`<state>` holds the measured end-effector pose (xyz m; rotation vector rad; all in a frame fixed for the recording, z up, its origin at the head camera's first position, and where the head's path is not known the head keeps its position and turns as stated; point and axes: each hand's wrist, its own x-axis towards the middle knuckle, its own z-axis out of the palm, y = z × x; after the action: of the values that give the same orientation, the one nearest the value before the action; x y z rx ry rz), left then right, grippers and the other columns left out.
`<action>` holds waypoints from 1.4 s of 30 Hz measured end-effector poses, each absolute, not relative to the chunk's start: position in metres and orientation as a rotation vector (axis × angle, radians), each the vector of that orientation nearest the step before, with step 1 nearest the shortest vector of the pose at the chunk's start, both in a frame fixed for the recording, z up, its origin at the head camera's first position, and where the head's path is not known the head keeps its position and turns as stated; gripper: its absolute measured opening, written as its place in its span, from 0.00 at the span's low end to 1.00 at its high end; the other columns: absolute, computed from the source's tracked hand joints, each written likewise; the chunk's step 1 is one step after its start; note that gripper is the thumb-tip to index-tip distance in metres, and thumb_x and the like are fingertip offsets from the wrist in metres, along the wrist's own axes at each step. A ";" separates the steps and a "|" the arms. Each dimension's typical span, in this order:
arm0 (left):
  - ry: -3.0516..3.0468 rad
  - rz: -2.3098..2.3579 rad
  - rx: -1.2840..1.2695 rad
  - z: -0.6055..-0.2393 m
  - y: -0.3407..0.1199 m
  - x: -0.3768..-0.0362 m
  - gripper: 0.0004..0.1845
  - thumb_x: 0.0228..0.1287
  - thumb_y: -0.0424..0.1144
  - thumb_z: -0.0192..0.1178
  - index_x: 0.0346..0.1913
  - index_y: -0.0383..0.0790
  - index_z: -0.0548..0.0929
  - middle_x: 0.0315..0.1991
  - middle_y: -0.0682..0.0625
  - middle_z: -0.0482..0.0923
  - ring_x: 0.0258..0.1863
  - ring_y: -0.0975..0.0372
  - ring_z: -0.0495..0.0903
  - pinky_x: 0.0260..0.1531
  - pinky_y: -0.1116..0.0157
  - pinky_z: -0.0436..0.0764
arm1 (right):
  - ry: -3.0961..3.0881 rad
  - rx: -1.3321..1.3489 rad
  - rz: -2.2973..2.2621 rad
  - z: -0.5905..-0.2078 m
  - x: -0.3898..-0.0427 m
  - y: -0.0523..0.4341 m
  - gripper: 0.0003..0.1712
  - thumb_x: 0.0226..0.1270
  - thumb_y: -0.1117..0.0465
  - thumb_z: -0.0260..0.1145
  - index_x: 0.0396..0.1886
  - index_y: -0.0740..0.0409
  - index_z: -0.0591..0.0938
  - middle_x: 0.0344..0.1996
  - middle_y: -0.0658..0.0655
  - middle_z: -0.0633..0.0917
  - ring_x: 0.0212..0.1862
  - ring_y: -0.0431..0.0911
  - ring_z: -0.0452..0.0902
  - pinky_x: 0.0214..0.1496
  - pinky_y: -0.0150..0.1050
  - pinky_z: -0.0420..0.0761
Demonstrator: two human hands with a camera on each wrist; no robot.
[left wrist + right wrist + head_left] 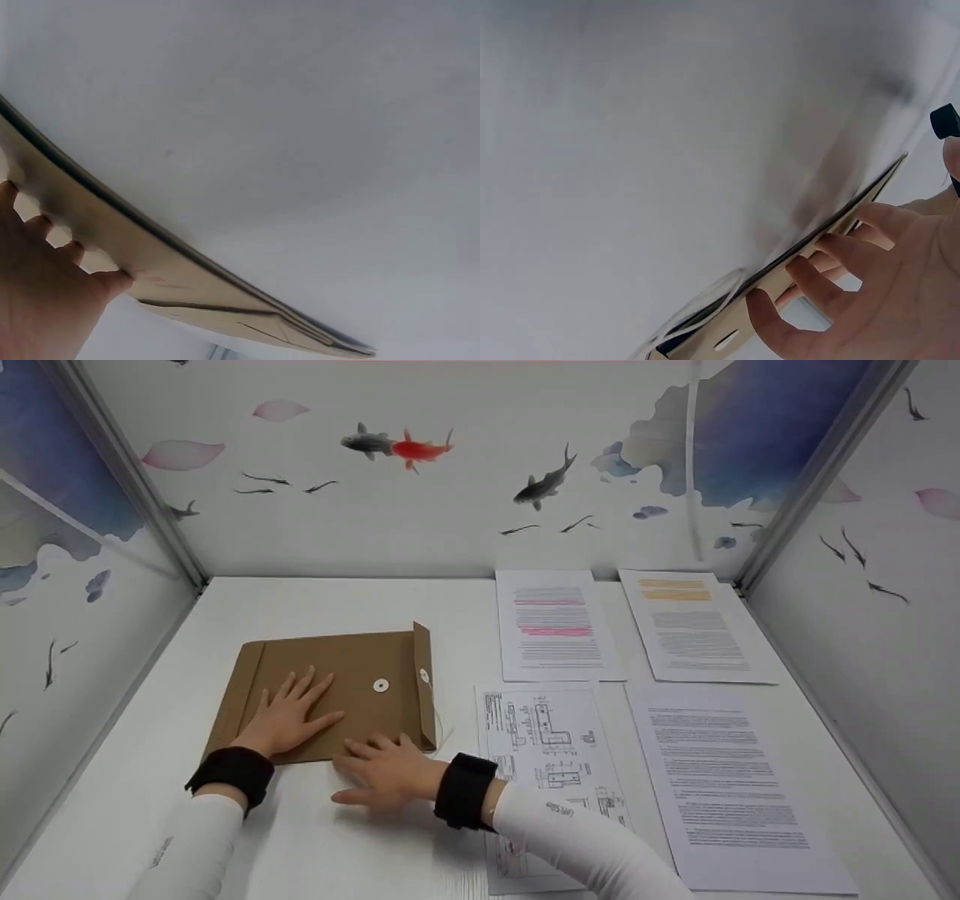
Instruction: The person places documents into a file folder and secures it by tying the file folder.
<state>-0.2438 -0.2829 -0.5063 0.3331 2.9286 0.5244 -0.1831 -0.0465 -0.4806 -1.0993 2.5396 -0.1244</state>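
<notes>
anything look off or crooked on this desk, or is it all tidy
Mostly tidy. The brown envelope lies at a slight angle, its flap standing up unfastened with the string loose. The left hand presses flat on it; the right hand touches its near edge. The four sheets are in neat rows.

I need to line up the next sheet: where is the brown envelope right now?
In the head view the brown envelope lies flat on the table's left half, under the left hand, the right hand at its near edge, left of the drawing sheet.
</notes>
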 end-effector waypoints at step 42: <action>2.944 0.456 0.366 -0.503 -0.284 -0.242 0.44 0.72 0.65 0.53 0.82 0.47 0.56 0.83 0.34 0.45 0.81 0.33 0.43 0.72 0.25 0.41 | 2.760 -0.485 -0.884 -0.462 -0.246 0.031 0.34 0.72 0.45 0.67 0.60 0.73 0.79 0.53 0.69 0.85 0.52 0.57 0.85 0.54 0.49 0.85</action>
<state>-0.2424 -0.2839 -0.5031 0.3661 2.9441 0.4563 -0.2464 0.0309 -0.4621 -0.4852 2.7600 -0.8836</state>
